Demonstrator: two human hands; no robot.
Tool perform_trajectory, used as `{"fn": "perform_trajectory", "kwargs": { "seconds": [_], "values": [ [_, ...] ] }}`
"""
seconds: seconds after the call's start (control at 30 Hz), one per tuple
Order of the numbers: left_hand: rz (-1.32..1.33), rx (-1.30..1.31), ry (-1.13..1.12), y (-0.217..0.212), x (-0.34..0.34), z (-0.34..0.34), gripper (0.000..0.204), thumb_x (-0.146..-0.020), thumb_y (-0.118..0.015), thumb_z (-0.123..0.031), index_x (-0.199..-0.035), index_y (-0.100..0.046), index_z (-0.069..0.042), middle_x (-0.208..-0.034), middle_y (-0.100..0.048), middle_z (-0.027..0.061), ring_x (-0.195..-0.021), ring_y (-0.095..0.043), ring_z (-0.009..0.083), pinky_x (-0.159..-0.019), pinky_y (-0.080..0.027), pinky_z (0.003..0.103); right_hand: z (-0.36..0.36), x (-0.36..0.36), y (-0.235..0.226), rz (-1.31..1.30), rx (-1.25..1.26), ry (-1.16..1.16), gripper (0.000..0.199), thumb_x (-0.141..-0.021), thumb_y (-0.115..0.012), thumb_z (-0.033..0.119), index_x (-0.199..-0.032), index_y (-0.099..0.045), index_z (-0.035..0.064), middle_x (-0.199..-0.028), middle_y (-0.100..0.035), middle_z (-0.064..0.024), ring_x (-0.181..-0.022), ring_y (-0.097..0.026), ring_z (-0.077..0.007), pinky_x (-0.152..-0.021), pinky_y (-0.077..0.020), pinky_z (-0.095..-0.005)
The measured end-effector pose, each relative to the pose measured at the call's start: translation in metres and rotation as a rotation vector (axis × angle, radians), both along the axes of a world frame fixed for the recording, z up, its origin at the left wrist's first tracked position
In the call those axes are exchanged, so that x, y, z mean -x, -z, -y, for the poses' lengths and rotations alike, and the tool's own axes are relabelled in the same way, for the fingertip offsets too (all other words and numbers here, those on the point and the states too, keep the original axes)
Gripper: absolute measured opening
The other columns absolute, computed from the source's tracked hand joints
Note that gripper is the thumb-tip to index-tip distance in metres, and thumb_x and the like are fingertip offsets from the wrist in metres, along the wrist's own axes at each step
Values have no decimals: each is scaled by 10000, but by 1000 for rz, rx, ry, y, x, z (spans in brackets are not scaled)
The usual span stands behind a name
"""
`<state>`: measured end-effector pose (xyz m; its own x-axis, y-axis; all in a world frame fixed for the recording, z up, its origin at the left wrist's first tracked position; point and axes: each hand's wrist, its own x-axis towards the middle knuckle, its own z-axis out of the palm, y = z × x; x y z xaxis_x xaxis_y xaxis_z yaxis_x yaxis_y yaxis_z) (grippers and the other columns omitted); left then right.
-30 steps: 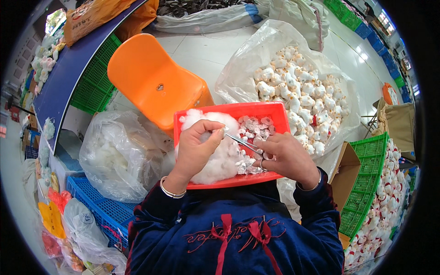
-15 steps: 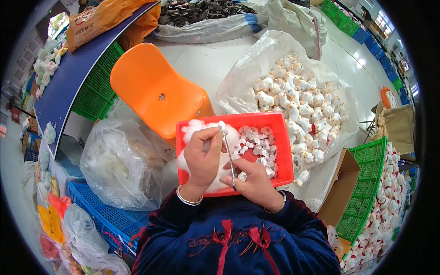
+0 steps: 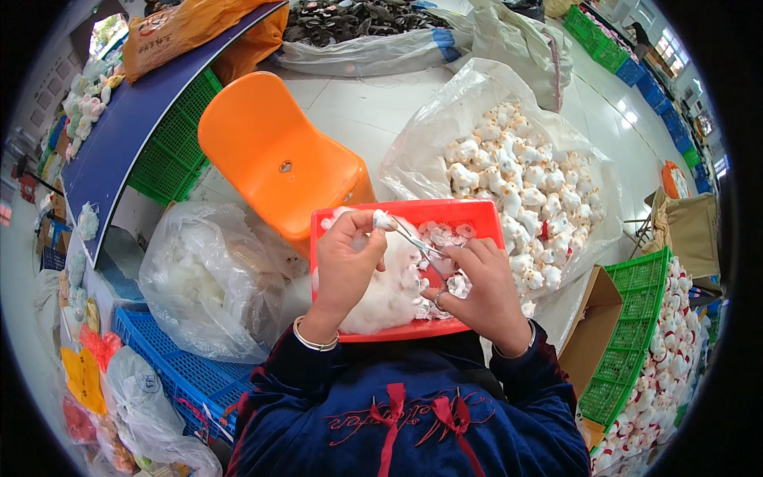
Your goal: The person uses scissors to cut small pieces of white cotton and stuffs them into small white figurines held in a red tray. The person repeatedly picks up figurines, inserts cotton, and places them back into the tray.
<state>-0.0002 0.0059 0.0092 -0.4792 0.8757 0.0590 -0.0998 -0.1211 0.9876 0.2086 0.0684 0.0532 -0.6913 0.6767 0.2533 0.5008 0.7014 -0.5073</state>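
Above a red tray (image 3: pixel 397 328), my left hand (image 3: pixel 346 266) pinches a small white fabric piece (image 3: pixel 383 220) between thumb and fingertips. My right hand (image 3: pixel 483 285) has its fingers in the handles of slim metal forceps (image 3: pixel 421 245), whose handles are spread apart. Their tips reach the white piece; whether they are inside it is too small to tell. White stuffing fluff (image 3: pixel 381 306) fills the tray's left side. Several small white fabric pieces (image 3: pixel 445 233) lie in its right side, partly hidden by my right hand.
An orange chair (image 3: pixel 278 159) stands beyond the tray. To the right lies a clear bag with several small white stuffed toys (image 3: pixel 517 179). A bag of fluff (image 3: pixel 214 278) and a blue crate (image 3: pixel 183 370) are at left. A cardboard box (image 3: pixel 590 322) and green crate (image 3: pixel 636 322) stand right.
My right hand has moved up and to the right, swinging the forceps from nearly upright to slanted, with their handles now apart. My left hand still pinches the white piece, slightly farther left.
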Motion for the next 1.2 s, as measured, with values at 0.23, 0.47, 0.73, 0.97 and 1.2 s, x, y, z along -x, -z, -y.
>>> {"fn": "perform_trajectory", "kwargs": {
  "seconds": [0.23,0.47,0.73,0.97,1.2],
  "values": [
    [-61,-52,-48,1,-4,-1,112,-994,-585,55,-1084,-637,12,-1055,-727,97,-656,-566,53,-560,-479,206,-2,2,11,106,172,-36,373,-787,-857,328,-1024,-735,67,-826,-666,-70,-857,-635,-284,-838,-459,-455],
    [118,-140,-25,9,-17,-2,91,-1018,-580,6,-1090,-637,10,-1034,-752,103,-646,-596,60,-575,-478,204,7,15,16,-90,546,-71,359,-821,-843,318,-977,-717,21,-696,-657,-105,-619,-646,-280,-573,-460,-415],
    [256,16,3,16,5,-1,121,-993,-666,-32,-1102,-707,1,-909,-674,-15,-657,-522,4,-572,-414,167,-4,-7,11,-23,144,-80,405,-771,-869,335,-1036,-719,68,-865,-659,-73,-874,-622,-293,-788,-444,-420],
    [255,-67,-32,12,-5,-3,169,-987,-674,-39,-1152,-707,-24,-826,-606,-46,-628,-457,-1,-527,-343,170,-3,0,16,42,191,-60,431,-766,-874,375,-1026,-724,65,-869,-658,-78,-874,-621,-283,-778,-428,-416],
    [191,-108,-56,15,-6,-3,172,-990,-672,-36,-1157,-706,-13,-860,-627,-44,-645,-461,-4,-542,-344,169,-3,-2,20,32,161,-67,428,-780,-869,395,-1033,-735,77,-848,-661,-55,-840,-622,-262,-761,-410,-413]
  ]
}}
